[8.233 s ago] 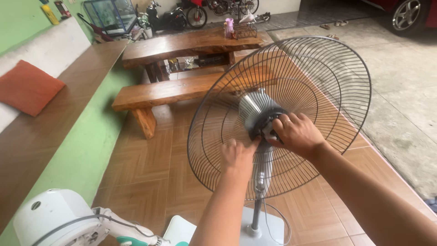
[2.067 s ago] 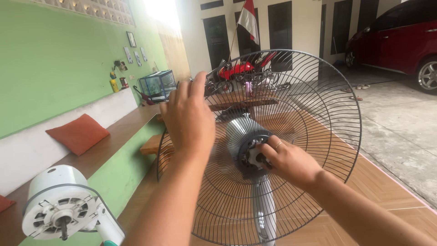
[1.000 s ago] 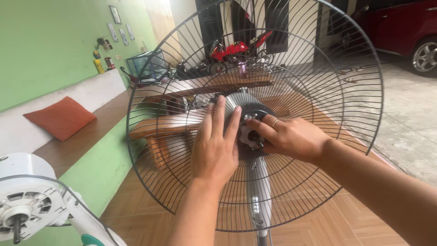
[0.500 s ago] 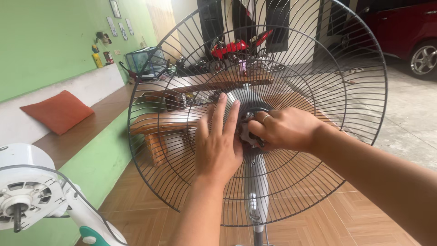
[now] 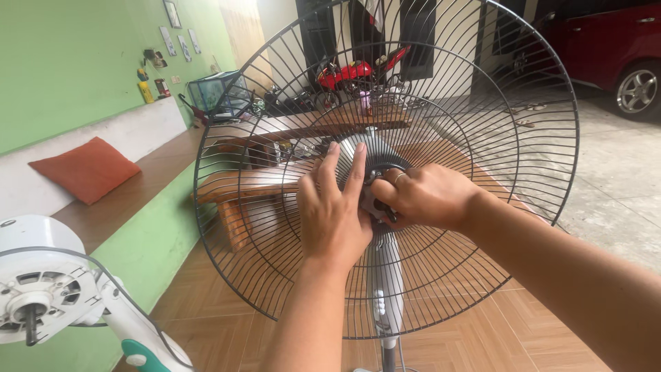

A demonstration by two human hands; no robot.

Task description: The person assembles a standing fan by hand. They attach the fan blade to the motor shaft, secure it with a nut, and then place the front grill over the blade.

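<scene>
Nearest me, left of the dark round wire fan guard (image 5: 275,275), stands a white bare fan motor (image 5: 34,303). Against the guard the left hand (image 5: 334,213) presses flat, fingers together; the right hand (image 5: 423,196) pinches the black hub nut (image 5: 375,207). A slipping grip could let the guard tilt.

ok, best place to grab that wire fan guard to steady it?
Probably the outer rim of the wire fan guard, from its open left side: the thick hoop faces the person upright, and the left hand and right hand already crowd the hub.
</scene>
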